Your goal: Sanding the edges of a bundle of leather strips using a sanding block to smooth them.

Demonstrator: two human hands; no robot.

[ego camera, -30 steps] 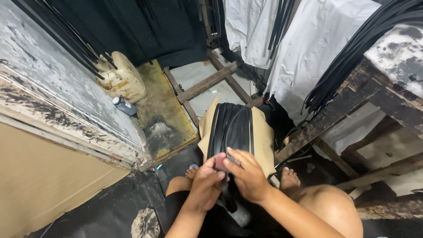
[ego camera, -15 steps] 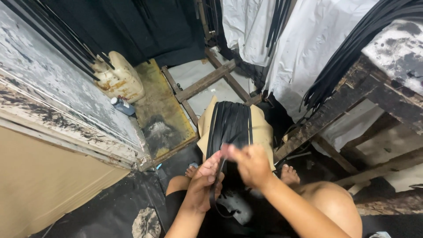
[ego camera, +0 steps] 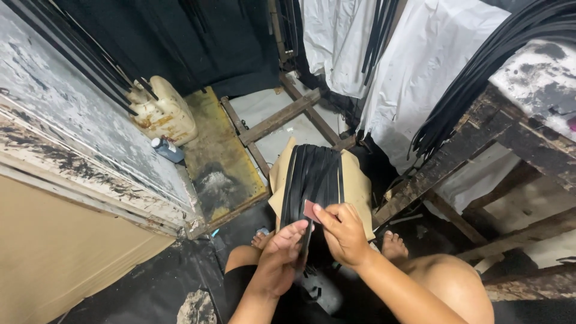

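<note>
Several long black strips (ego camera: 315,177) lie side by side over a tan board (ego camera: 358,186) in front of my knees. My left hand (ego camera: 278,259) is closed around the near end of one black strip, lifting it off the pile. My right hand (ego camera: 343,233) pinches a small reddish block (ego camera: 311,210) between thumb and fingers and presses it against that same strip just above my left hand. Both bare feet show below the board.
A stained cream jug (ego camera: 163,112) and a small bottle (ego camera: 167,150) stand at the left by a peeling wall. Wooden frames (ego camera: 282,117) lie on the floor. White sheets (ego camera: 420,66) and more black strips (ego camera: 480,66) hang over a worn bench at right.
My right hand has risen and shifted right along the strip with the reddish block now showing. My left hand has lifted the strip's end slightly.
</note>
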